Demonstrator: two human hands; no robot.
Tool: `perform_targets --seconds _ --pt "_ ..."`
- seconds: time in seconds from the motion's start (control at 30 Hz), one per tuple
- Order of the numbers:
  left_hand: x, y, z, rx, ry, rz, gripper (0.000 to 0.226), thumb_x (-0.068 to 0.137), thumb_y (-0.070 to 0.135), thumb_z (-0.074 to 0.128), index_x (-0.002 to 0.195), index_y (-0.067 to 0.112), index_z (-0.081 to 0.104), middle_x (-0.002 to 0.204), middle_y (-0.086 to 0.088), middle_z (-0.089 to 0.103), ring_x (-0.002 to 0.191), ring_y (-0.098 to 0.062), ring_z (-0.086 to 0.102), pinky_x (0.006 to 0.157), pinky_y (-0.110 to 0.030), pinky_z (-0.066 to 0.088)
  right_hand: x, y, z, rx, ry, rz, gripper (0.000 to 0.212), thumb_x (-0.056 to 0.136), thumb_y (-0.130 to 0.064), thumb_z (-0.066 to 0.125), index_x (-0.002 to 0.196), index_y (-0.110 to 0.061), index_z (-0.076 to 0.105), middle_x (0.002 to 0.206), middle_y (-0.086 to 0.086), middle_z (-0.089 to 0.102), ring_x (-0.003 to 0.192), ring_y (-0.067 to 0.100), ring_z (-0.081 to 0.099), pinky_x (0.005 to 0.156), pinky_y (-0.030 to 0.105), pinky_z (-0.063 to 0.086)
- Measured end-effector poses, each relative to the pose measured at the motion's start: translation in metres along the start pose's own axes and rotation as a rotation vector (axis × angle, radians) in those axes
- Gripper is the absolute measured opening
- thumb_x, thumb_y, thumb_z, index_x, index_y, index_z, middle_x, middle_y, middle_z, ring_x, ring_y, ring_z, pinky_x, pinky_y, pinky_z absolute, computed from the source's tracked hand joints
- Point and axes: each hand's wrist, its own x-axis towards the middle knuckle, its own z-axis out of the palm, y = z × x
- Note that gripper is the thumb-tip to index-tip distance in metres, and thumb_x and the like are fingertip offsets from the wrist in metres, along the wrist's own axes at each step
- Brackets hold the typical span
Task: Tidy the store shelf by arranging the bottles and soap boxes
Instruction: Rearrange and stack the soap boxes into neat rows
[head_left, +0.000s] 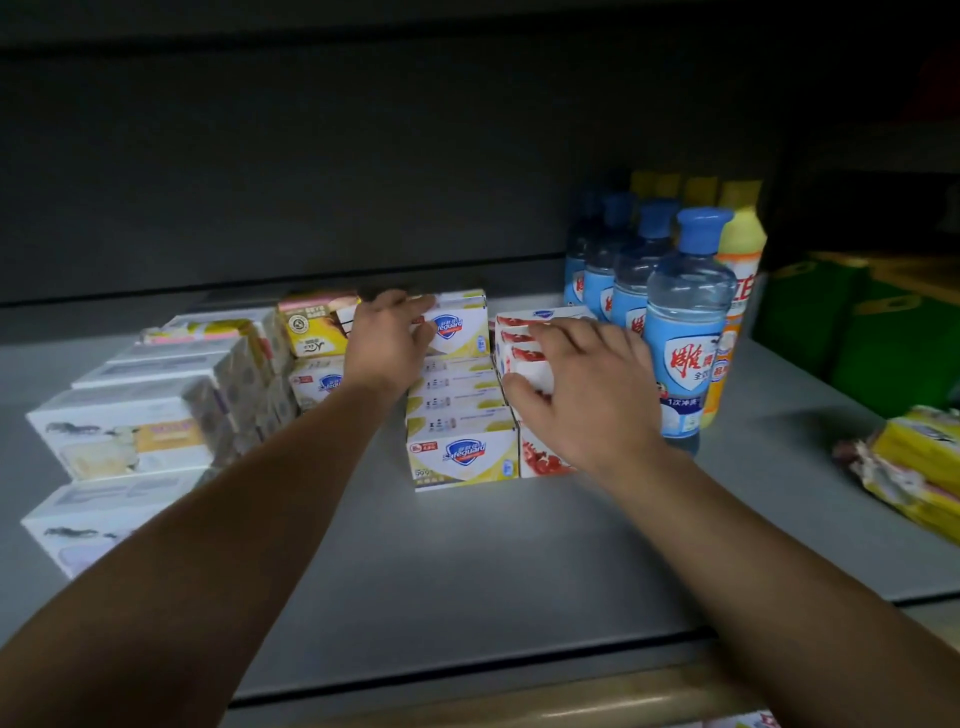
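Two hands reach onto the gray shelf (467, 561). The left hand (387, 340) lies flat with fingers spread on the yellow soap boxes (460, 410), which sit in a neat row from front to back. The right hand (587, 384) curls over the red soap boxes (543, 460) just beside them, thumb against one box's side. The blue bottles (683, 332) stand upright in a line just right of the red boxes, with yellow bottles (740, 291) behind them. White boxes (124, 436) are stacked on the left. Yellow packs (909, 467) lie at the right edge.
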Motion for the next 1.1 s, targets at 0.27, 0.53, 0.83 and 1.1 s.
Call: perform_targets --seconds 0.27,0.53,0.83,1.1 --pt "0.004 0.000 -0.002 0.034 -0.024 0.055 0.039 0.097 0.029 0.053 0.134 0.019 0.058 0.141 -0.003 0.053 0.128 -0.025 0.047 0.106 -0.040 0.042 -0.001 -0.001 0.000 0.021 0.023 -0.006 0.068 0.087 -0.064 0.029 0.138 -0.024 0.051 0.135 -0.001 0.055 0.124 0.024 0.044 0.109 0.041 0.022" --pt "0.007 0.007 -0.008 0.073 -0.045 0.023 0.041 0.096 0.031 0.055 0.135 0.022 0.057 0.139 -0.002 0.055 0.124 -0.025 0.050 0.101 -0.041 0.046 0.000 -0.001 -0.004 0.001 -0.007 -0.014 0.066 0.090 -0.065 0.030 0.140 -0.025 0.047 0.137 -0.001 0.053 0.125 0.025 0.043 0.110 0.043 0.023" --pt "-0.015 0.019 -0.074 -0.012 -0.082 0.048 0.047 0.087 0.032 0.065 0.132 0.019 0.059 0.128 -0.006 0.063 0.113 -0.025 0.060 0.094 -0.028 0.044 0.007 -0.008 -0.019 -0.045 -0.141 -0.025 0.067 0.092 -0.063 0.031 0.145 -0.024 0.039 0.146 0.002 0.046 0.137 0.028 0.036 0.118 0.050 0.014" --pt "-0.114 -0.029 -0.171 -0.017 0.122 0.063 0.027 0.085 0.020 0.068 0.111 0.014 0.071 0.110 -0.004 0.071 0.096 -0.023 0.064 0.082 -0.023 0.043 0.003 -0.061 -0.029 0.032 -0.073 -0.090 0.059 0.089 -0.051 0.051 0.138 -0.018 0.050 0.140 0.007 0.051 0.135 0.030 0.037 0.118 0.048 0.016"
